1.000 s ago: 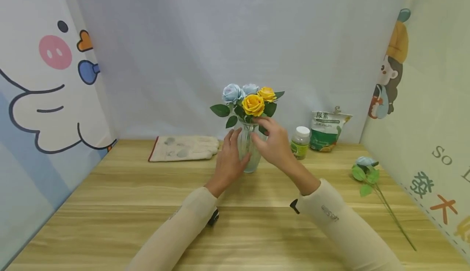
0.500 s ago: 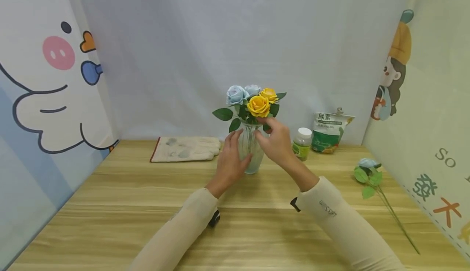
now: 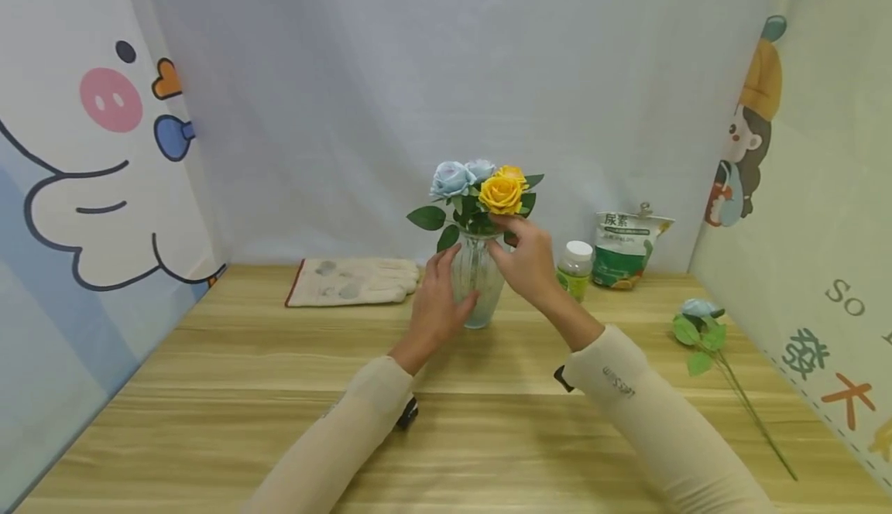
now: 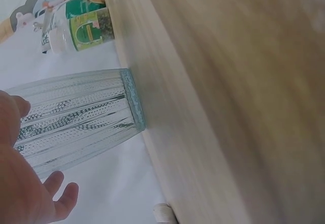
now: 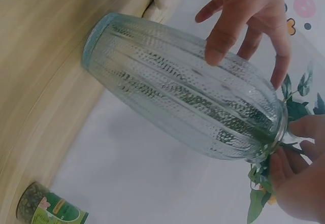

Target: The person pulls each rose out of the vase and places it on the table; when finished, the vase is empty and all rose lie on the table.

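Observation:
A ribbed clear glass vase [image 3: 485,293] stands upright on the wooden table, holding two blue roses [image 3: 451,179] and two yellow roses with green leaves. My left hand [image 3: 433,305] holds the vase's left side, thumb in front and fingers spread around behind, as the right wrist view shows. At the rim, my right hand [image 3: 527,262] pinches a thin green stem [image 5: 291,148] between thumb and fingers, just below the front yellow rose [image 3: 502,195]. The left wrist view has the vase's lower body [image 4: 86,117] and its base on the table.
A pale work glove [image 3: 351,282] lies back left. Right of the vase stand a white-capped jar [image 3: 574,268] and a green-and-white clipped bag [image 3: 622,255]. A single blue rose [image 3: 699,309] with a long stem lies at the right. Printed curtains border the table.
The front yellow rose has shifted right and slightly up with my right hand, now overlapping the rear yellow rose. My left hand stays at the vase. The view shifted slightly earlier.

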Available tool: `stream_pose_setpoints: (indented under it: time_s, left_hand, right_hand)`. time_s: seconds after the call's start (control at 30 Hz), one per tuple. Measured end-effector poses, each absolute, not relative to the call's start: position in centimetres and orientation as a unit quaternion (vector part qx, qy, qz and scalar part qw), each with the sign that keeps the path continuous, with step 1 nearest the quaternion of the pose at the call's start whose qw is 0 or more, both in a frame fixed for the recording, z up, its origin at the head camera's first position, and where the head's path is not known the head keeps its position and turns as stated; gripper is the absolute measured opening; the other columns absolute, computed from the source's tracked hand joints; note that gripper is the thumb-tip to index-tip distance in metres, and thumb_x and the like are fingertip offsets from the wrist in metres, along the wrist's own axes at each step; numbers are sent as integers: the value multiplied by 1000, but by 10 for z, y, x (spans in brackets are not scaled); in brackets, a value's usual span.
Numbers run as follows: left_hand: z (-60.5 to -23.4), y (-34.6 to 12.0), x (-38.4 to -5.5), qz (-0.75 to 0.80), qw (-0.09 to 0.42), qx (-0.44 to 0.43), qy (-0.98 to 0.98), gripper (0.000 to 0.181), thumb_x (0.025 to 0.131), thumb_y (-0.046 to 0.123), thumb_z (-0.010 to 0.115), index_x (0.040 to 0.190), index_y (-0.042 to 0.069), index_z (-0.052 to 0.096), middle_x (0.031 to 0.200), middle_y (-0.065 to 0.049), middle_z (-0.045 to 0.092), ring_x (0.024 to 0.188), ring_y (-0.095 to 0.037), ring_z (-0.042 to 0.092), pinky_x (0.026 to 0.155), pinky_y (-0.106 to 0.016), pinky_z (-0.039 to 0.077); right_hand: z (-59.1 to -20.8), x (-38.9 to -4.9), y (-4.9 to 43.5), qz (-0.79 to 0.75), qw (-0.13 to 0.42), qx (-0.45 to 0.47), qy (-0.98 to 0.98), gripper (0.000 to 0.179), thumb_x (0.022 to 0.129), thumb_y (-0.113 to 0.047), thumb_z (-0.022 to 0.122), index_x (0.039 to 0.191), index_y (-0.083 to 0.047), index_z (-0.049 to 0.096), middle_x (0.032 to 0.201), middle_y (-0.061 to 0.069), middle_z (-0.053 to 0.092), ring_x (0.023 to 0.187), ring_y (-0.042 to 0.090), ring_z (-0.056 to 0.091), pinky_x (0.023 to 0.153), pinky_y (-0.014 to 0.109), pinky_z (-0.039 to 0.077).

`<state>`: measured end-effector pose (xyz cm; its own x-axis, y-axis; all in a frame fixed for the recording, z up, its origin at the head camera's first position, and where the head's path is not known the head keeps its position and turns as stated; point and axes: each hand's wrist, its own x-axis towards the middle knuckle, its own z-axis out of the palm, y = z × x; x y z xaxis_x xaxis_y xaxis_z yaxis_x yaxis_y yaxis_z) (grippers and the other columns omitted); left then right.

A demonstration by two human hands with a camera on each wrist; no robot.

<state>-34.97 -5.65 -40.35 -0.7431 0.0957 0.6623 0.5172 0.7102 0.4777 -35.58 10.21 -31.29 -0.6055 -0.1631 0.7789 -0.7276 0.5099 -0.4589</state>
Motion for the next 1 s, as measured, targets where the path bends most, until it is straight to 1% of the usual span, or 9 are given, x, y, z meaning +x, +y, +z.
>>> stream_pose_setpoints:
  time_s: [0.13,0.23,0.37,0.53,0.67,0.87,1.0]
  left_hand:
    - [-404,-55,-349,-325,316,-175,-874,81,87,23,78,151,14,30,143,-22,41,100,-41,61,72,-54,52]
    - [-404,-55,-348,-318,318,-174,-876,81,87,23,78,151,14,30,142,-22,42,97,-40,62,70,-53,52]
    - [-405,-55,-349,-311,323,-176,-876,81,87,24,77,151,13,29,142,-22,42,91,-38,63,66,-50,51]
    - [-405,-56,-350,-306,328,-176,-876,81,87,24,77,151,13,29,142,-22,42,85,-37,63,63,-48,51]
    - [-406,-56,-349,-308,322,-176,-878,81,88,24,77,151,14,28,143,-22,42,89,-38,63,66,-49,52]
    - [-405,-56,-350,-311,322,-181,-875,81,88,23,76,152,15,27,143,-23,41,92,-39,63,69,-52,52]
    - [-404,-56,-350,-314,319,-179,-876,80,89,24,75,152,15,28,143,-23,41,94,-40,63,71,-53,52]
  right_hand:
    - [-316,-361,105,406,361,284,-790,29,84,6,70,112,7,70,106,21,71,91,33,69,75,46,58]
    - [-315,-363,105,407,374,289,-781,28,84,6,70,112,7,70,105,21,71,89,33,69,74,47,57]
    - [-311,-365,105,403,407,298,-763,27,83,8,71,110,6,71,104,20,72,87,33,70,73,50,57]
    - [-307,-366,106,401,434,310,-745,29,81,9,74,110,7,70,103,20,72,86,34,69,71,49,57]
    - [-303,-366,108,397,455,304,-737,32,79,10,76,110,6,70,99,21,71,85,34,69,70,46,57]
    - [-297,-365,109,413,484,295,-713,36,78,10,76,113,3,70,102,19,70,88,31,69,73,45,57]
    - [-292,-366,111,428,504,297,-689,34,79,11,75,111,3,70,97,20,70,85,31,68,72,45,55]
